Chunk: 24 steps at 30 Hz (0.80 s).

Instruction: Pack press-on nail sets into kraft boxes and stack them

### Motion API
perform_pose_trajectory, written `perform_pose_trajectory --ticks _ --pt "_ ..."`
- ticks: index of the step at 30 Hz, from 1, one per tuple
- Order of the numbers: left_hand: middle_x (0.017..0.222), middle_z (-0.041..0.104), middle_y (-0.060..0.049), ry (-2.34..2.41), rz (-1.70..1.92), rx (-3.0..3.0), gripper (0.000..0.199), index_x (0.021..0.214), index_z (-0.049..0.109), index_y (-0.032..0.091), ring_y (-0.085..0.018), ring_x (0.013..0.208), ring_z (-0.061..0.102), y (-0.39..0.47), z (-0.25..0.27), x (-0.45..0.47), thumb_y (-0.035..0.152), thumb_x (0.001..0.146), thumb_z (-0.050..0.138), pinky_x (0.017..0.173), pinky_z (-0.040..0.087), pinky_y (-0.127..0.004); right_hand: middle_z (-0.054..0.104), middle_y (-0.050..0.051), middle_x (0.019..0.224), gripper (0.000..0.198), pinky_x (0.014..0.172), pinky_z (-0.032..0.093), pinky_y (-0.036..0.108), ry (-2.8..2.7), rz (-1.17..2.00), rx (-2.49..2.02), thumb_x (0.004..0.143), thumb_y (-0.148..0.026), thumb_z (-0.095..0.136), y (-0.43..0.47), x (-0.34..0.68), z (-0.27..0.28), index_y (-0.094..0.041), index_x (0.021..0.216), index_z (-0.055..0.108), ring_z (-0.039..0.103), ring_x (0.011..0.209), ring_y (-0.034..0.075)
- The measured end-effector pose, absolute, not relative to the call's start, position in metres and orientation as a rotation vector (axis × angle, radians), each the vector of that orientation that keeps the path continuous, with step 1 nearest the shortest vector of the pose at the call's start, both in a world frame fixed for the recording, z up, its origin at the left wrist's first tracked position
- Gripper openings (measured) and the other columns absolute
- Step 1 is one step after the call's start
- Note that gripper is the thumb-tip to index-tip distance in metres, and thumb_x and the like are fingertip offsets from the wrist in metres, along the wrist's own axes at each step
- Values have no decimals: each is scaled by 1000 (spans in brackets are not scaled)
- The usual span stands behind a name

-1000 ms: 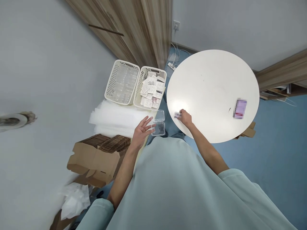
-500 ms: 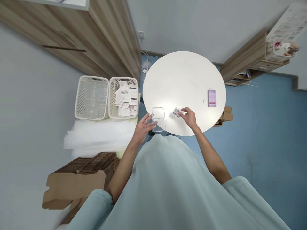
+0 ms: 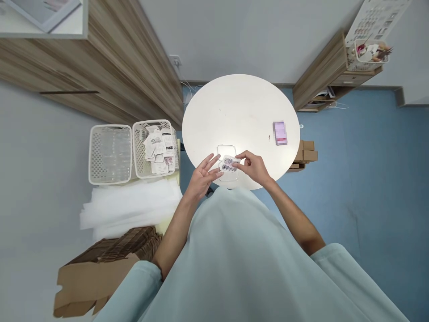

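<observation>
My right hand [image 3: 254, 167] pinches a small white printed card [image 3: 229, 163] by its right side; rows of dark round marks show on it. The card is over an opened clear plastic case [image 3: 226, 149] near the front edge of the white oval table, hiding the middle of the case. At the left of the case is my left hand [image 3: 202, 178], its fingers spread and its fingertips close to the card's left edge. Whether those fingertips touch the case or the card I cannot tell.
A purple pack [image 3: 279, 133] lies on the right of the table [image 3: 241, 103]. To the left are a basket of clear cases [image 3: 110, 179], a basket of printed cards [image 3: 136, 154], white sheets [image 3: 130, 201] and flattened cardboard [image 3: 97, 277]. Small brown boxes [image 3: 307, 155] sit beyond the table's right side.
My right hand has carried the card leftward from the bare tabletop to above the clear case. My left hand keeps its spread fingers beside the case. The camera view has shifted somewhat.
</observation>
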<state>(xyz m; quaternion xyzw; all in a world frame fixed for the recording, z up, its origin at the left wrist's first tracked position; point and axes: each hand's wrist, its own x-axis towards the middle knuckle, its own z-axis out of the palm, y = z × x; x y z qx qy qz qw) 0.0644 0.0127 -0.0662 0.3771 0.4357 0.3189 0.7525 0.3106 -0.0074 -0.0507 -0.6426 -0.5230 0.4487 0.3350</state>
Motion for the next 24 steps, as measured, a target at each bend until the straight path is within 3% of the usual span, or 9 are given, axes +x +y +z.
perform_pose_trajectory --ticks 6,9,13,19,24 --pt "177 37 -16 953 709 803 97 164 50 31 -32 136 67 10 -66 65 34 79 95 119 53 -48 61 -5 67 31 63 40 30 -1591 1141 -1671 95 -56 78 -15 313 -46 -29 110 78 52 60 16" --pt "177 37 -15 955 713 797 95 164 51 31 -32 138 66 8 -64 65 33 80 95 115 56 -44 75 0 95 24 67 44 30 -1742 1042 -1626 100 -48 75 -18 311 -41 -27 112 78 57 65 14" --pt "176 38 -16 942 728 774 93 162 53 30 -31 131 71 5 -61 65 32 80 95 108 61 -40 72 4 119 20 66 44 28 -1903 888 -1630 103 -40 75 -22 308 -37 -27 118 78 60 70 12" --pt "176 40 -15 930 741 722 89 159 57 30 -26 123 75 3 -55 62 28 79 95 102 63 -35 69 5 119 24 60 41 27 -1978 751 -1641 105 -45 73 -26 302 -34 -32 124 80 59 73 13" --pt "177 37 -15 883 745 678 87 159 57 29 -29 130 72 0 -51 52 24 80 94 102 63 -36 72 6 106 42 66 48 30 -1428 895 -1676 96 -60 77 -6 305 -37 -25 118 83 51 67 13"
